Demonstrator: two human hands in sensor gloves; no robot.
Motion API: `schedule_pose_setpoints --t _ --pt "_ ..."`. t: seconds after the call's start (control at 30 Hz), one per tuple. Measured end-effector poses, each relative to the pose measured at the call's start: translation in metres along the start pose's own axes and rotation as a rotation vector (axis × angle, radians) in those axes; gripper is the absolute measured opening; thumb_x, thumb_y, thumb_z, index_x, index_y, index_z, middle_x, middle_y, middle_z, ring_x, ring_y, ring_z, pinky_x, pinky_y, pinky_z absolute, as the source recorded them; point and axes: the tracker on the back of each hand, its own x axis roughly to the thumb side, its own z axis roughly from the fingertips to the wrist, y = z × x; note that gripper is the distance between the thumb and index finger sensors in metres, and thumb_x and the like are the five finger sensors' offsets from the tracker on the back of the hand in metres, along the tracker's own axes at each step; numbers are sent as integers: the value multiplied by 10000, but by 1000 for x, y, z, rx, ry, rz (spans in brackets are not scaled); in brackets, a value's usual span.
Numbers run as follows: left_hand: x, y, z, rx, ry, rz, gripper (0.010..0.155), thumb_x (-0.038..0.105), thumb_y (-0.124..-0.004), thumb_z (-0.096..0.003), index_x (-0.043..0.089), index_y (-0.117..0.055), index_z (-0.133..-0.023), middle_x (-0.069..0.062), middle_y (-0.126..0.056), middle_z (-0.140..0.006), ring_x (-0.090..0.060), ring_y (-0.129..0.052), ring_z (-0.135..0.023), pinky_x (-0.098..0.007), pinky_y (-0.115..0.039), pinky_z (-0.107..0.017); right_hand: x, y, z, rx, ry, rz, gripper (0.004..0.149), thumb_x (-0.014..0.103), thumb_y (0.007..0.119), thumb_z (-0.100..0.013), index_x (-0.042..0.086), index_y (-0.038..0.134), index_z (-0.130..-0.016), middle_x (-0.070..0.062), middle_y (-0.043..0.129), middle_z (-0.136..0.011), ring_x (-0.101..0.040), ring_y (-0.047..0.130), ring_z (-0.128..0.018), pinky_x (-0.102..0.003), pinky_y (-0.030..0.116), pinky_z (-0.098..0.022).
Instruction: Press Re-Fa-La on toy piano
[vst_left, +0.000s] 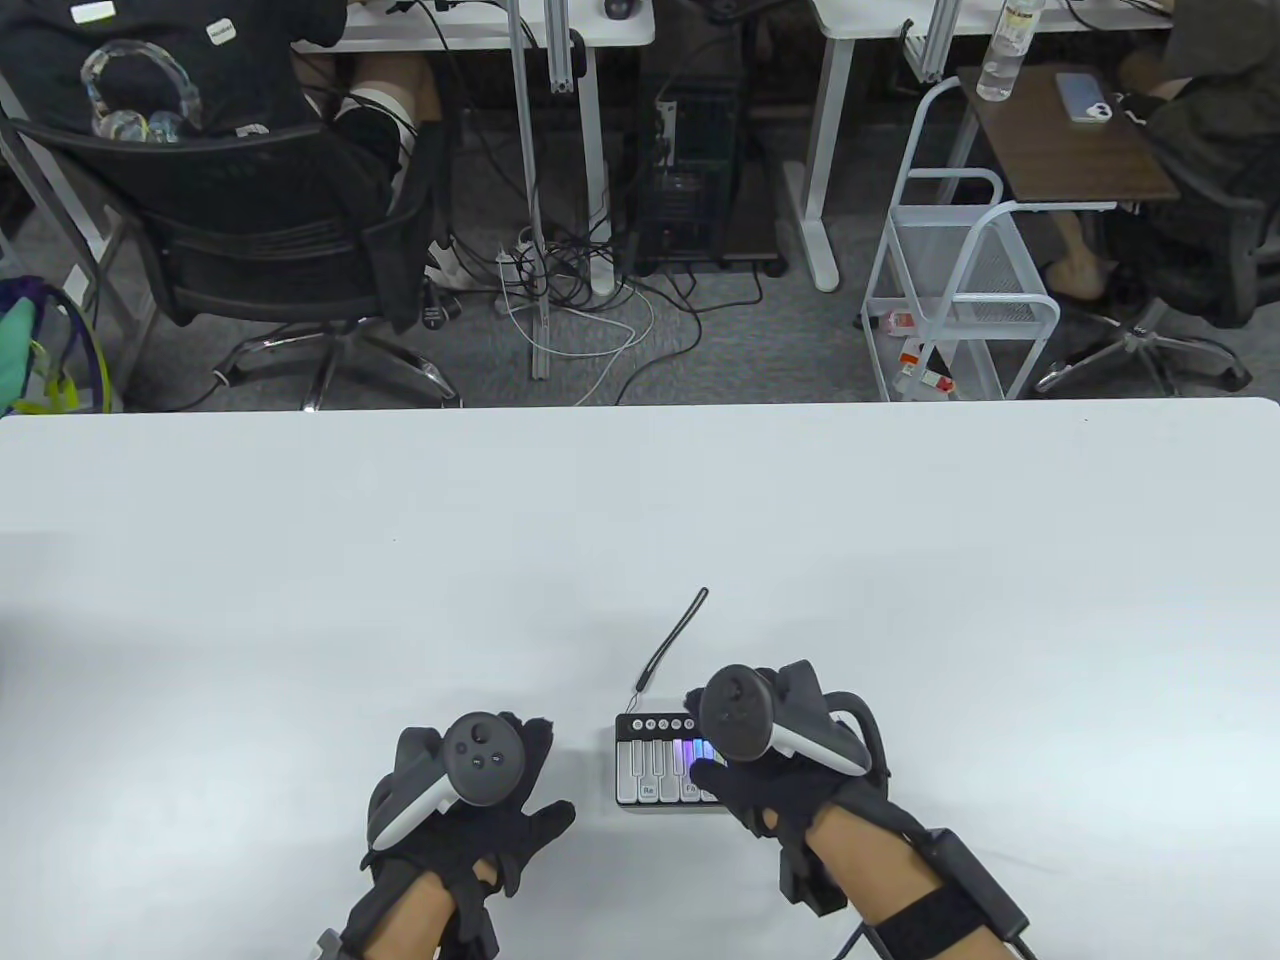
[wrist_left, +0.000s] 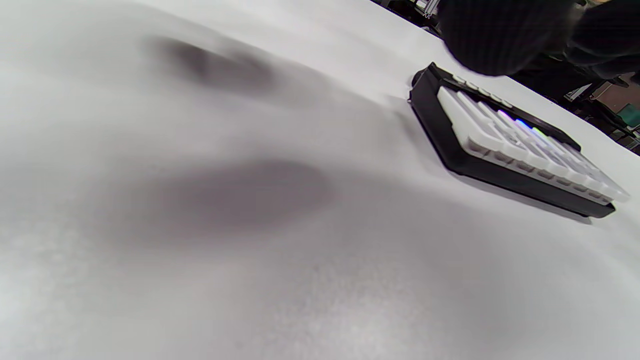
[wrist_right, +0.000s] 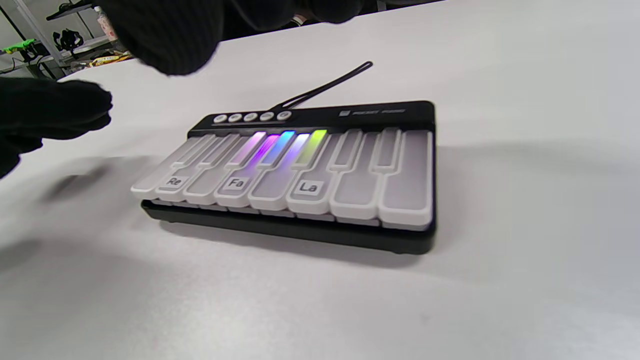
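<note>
The toy piano is a small black box with white keys, lying on the white table near its front edge. In the right wrist view the piano shows labelled keys Re, Fa and La, with purple, blue and green lights on the middle keys. My right hand hovers over the piano's right half; its fingers hang above the keys and touch none. My left hand lies spread on the table left of the piano, holding nothing. The piano also shows in the left wrist view.
A thin black strap runs from the piano's back edge away across the table. Beyond the table's far edge stand an office chair, a white wire cart and desks with cables.
</note>
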Motion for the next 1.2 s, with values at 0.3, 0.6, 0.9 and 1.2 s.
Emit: schedule_pose_setpoints --t 0.3,0.6,0.9,1.2 --pt "3 0 1 25 -18 -9 855 637 -657 -466 275 -222 -1106 -94 -205 -1185 -445 -244 -1093 -667 -331 -744 -45 3 27 -92 33 -95 732 489 736 -426 207 430 -1028 -116 300 -1118 -484 319 -1043 -666 321 -723" --pt "8 -2 1 35 -51 -11 852 636 -658 -465 278 -223 -1104 -90 -198 -1183 -440 -239 -1095 -665 -332 -747 -80 26 38 -139 85 -183 756 509 731 -423 207 402 -1033 -115 267 -1119 -483 282 -1045 -671 298 -723" --pt "8 -2 1 58 -63 -6 851 635 -660 -462 280 -225 -1102 -86 -196 -1181 -435 -240 -1095 -663 -335 -747 -100 37 43 -170 131 -239 773 516 735 -420 212 381 -1036 -112 221 -1123 -481 241 -1048 -677 266 -722" --pt "7 -5 0 55 -63 0 850 632 -663 -460 277 -229 -1100 -86 -197 -1179 -435 -242 -1094 -662 -339 -747 -108 40 43 -154 152 -268 795 526 742 -415 211 362 -1038 -116 206 -1120 -483 230 -1044 -675 268 -720"
